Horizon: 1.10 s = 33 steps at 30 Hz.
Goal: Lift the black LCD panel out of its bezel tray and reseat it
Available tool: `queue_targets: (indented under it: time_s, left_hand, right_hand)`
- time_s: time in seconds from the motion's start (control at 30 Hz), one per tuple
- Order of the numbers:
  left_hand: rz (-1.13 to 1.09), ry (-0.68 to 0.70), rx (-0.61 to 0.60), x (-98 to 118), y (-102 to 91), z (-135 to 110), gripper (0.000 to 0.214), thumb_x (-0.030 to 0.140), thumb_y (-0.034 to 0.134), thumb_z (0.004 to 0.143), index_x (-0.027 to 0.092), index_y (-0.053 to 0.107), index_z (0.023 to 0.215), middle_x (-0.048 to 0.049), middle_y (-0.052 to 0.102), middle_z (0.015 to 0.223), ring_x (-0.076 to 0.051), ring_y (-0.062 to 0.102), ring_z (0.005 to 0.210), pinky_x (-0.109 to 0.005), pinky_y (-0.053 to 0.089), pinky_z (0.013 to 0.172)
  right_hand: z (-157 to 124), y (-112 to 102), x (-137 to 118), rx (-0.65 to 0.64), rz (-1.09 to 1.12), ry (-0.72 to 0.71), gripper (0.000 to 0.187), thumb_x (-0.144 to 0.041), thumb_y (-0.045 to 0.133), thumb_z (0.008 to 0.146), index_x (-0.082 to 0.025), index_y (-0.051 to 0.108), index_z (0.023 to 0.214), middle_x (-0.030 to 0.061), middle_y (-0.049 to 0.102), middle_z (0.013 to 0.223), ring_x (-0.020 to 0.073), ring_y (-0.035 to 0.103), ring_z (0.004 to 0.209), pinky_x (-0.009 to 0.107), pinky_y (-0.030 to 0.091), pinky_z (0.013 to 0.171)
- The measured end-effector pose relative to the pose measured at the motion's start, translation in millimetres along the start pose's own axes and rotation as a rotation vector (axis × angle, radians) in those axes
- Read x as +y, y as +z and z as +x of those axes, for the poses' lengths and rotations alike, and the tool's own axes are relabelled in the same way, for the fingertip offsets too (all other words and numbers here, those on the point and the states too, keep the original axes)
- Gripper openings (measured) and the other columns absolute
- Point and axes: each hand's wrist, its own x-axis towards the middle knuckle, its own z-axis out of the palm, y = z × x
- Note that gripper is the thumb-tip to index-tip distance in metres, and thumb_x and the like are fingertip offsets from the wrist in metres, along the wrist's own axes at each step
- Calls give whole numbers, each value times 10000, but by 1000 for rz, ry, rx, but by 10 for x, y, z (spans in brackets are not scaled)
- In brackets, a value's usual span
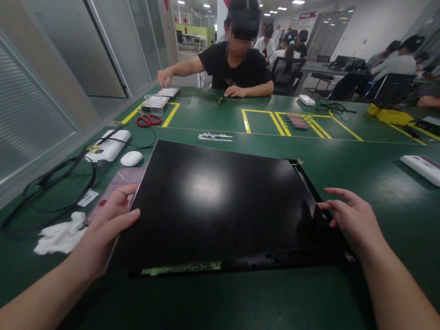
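Observation:
A black laptop screen panel [221, 214] lies tilted over a black cover [314, 192], whose rim shows along the right side and the near edge. A green circuit strip [180, 270] runs along the panel's near edge. My left hand [102, 228] is closed on the panel's left edge, thumb on the front face, and that side looks slightly raised. At the right edge, my right hand [353, 219] has its fingers apart, with fingertips touching the rim. The cover's underside and most of its inside are hidden.
To the left lie a pink-screened phone [119, 183], crumpled tissue [61, 234], a white mouse-like case [131, 158], black cables [48, 179] and red-handled scissors [148, 120]. White strips [215, 137] lie beyond the panel. A power bank [434, 171] sits right. A co-worker [236, 63] sits opposite.

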Motion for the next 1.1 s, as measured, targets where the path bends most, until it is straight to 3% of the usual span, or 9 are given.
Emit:
queue_targets:
  time_s: [0.23, 0.5, 0.8, 0.97, 1.1]
  left_hand:
    - [72, -67, 14, 31, 39, 4, 841, 388, 1014, 604, 256, 665, 1358, -77, 861, 1112, -355, 832, 972, -391, 686, 821]
    - [188, -58, 39, 22, 59, 23, 789, 455, 955, 695, 253, 701, 1415, -56, 845, 1233, -325, 802, 1071, -306, 652, 799]
    - [415, -96, 51, -131, -66, 212, 726, 477, 764, 822, 304, 656, 1519, -51, 708, 1519, -406, 626, 1419, -512, 558, 1132]
    - [569, -73, 35, -130, -96, 251, 780, 560, 699, 856, 294, 604, 1583, -22, 512, 1703, -396, 429, 1581, -527, 366, 1285]
    - [641, -38, 18, -151, -131, 254, 765, 593, 657, 898, 297, 585, 1600, -4, 458, 1734, -379, 370, 1613, -520, 287, 1318]
  right_hand:
    - [-13, 7, -93, 44, -209, 54, 455, -254, 664, 775, -186, 733, 1219, 39, 786, 782, 114, 527, 394, 263, 434, 415]
    - [-17, 12, -100, 58, -252, 59, 461, -273, 649, 770, -195, 733, 1217, 40, 788, 805, 122, 546, 413, 278, 461, 445]
    - [-47, -2, -139, 89, -360, 27, 406, -306, 626, 749, -201, 761, 1117, 55, 789, 832, 146, 595, 517, 276, 489, 469]
    - [-57, 0, -130, 69, -419, -16, 370, -308, 630, 731, -208, 778, 1056, 50, 775, 803, 171, 634, 575, 295, 525, 512]
    - [-70, -11, -117, 46, -520, -69, 332, -336, 623, 767, -219, 795, 1026, 18, 711, 669, 179, 618, 519, 323, 523, 549]
